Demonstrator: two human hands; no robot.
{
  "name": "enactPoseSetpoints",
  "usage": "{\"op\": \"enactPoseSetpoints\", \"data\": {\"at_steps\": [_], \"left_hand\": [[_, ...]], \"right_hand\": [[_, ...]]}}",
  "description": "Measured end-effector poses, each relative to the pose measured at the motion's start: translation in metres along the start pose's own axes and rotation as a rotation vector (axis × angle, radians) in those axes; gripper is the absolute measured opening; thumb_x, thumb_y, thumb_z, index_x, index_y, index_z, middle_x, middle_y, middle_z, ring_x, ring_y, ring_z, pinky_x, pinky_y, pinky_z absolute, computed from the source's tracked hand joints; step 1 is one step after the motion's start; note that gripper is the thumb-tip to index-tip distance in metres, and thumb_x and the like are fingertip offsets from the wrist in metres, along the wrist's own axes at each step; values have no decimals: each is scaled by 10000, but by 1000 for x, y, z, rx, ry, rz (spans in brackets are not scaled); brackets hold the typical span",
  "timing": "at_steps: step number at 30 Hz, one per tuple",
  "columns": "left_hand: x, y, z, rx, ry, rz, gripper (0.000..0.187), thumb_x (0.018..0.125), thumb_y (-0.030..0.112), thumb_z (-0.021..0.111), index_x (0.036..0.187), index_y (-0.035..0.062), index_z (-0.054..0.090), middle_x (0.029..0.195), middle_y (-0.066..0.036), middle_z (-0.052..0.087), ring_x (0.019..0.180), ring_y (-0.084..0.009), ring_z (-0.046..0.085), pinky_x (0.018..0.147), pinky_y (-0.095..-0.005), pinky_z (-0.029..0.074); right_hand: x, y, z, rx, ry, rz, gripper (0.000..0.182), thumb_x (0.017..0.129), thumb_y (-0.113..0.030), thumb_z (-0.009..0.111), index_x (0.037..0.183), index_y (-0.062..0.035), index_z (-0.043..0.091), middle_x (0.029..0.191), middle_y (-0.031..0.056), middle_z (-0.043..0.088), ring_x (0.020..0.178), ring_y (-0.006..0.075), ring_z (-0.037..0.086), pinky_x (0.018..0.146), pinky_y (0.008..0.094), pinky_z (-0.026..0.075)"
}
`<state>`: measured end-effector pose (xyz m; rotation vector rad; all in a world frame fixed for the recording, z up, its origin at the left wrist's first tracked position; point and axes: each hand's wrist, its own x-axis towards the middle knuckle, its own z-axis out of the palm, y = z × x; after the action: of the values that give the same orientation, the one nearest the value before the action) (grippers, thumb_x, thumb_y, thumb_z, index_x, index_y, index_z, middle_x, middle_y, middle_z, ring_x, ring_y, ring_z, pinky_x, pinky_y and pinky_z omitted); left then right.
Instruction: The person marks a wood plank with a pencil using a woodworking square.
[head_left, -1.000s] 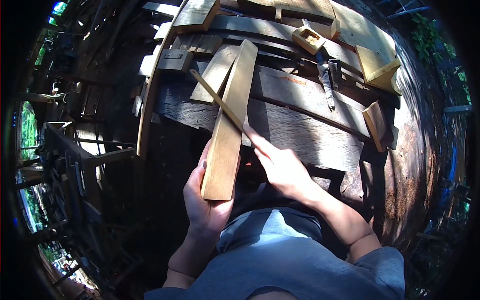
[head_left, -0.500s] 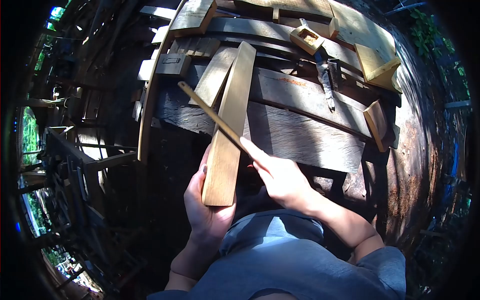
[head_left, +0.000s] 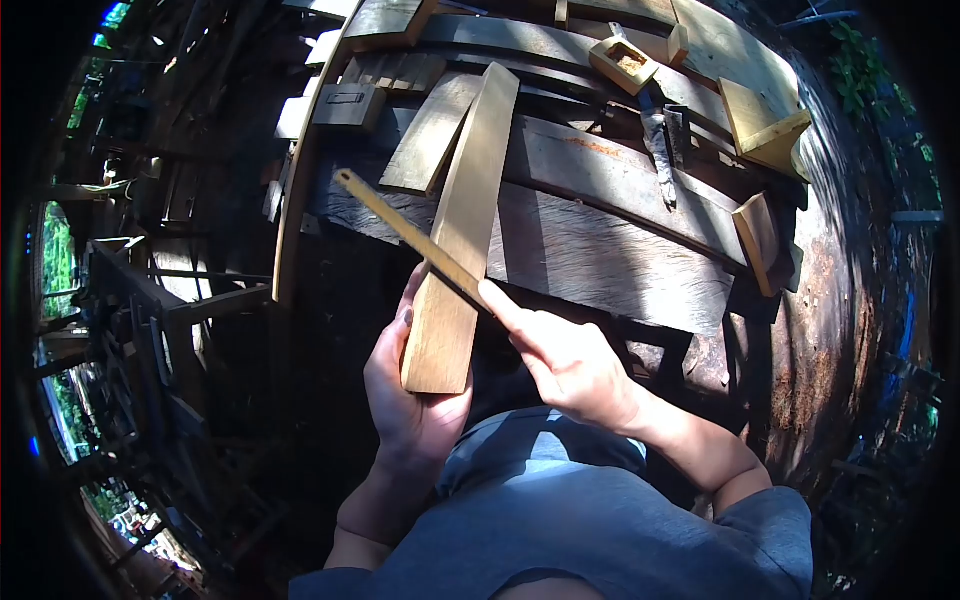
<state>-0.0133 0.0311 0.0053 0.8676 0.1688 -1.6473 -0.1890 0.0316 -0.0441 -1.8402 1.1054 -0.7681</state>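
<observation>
A long wooden board (head_left: 470, 190) slants away from me, its near end resting in my left hand (head_left: 400, 370). The left fingers and thumb wrap around its sides from below. My right hand (head_left: 560, 350) is closed on the near end of a narrow, ruler-like yellowish strip (head_left: 405, 228) with a small hole near its far tip. The strip lies diagonally across the board's upper face, and its far part sticks out past the left edge. Whatever part of the strip sits inside my right hand is hidden.
A rough plank bench (head_left: 610, 255) lies ahead with a shorter board (head_left: 432, 135) on it. Further back are a wooden hand plane (head_left: 624, 64), a wrapped-handle tool (head_left: 657, 150) and angled wood pieces (head_left: 765, 130). A small wooden block (head_left: 348, 106) is at left.
The strip's far tip has swung slightly left and its face has turned more toward me. Bench items appear shifted slightly as the view moved. Both hands keep their grips.
</observation>
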Motion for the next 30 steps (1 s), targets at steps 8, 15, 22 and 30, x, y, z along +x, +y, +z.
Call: {"op": "enactPoseSetpoints", "data": {"at_steps": [8, 15, 22, 30], "left_hand": [[7, 5, -12, 40, -108, -20, 465, 1012, 148, 344, 1453, 15, 407, 1389, -126, 531, 1282, -222, 524, 1085, -352, 434], [-1, -7, -1, 28, 3, 6, 402, 1037, 163, 364, 1383, 4, 492, 1230, -122, 635, 1082, -205, 654, 934, -335, 549], [4, -4, -16, 25, -189, -19, 460, 1024, 139, 312, 1454, -8, 387, 1400, -153, 511, 1267, -245, 538, 1093, -383, 435], [-1, -15, 3, 33, -68, 3, 445, 1033, 134, 308, 1445, -22, 370, 1408, -200, 478, 1320, -316, 484, 1154, -484, 380]], "right_hand": [[73, 15, -18, -29, -60, 382, 498, 998, -144, 471, 1490, -180, 409, 1148, 247, 653, 949, 371, 681, 786, 398, 553], [-21, -14, -5, -21, -1, 7, 656, 855, 61, 572, 1478, -89, 434, 867, 145, 652, 719, 285, 652, 652, 354, 547], [68, 35, -12, -18, 123, 157, 491, 990, -138, 487, 1474, -121, 405, 775, 258, 638, 595, 378, 647, 522, 473, 499], [0, 7, -21, 109, -15, 249, 508, 993, -104, 504, 1492, -121, 411, 1009, 261, 679, 779, 326, 699, 748, 378, 547]]}}
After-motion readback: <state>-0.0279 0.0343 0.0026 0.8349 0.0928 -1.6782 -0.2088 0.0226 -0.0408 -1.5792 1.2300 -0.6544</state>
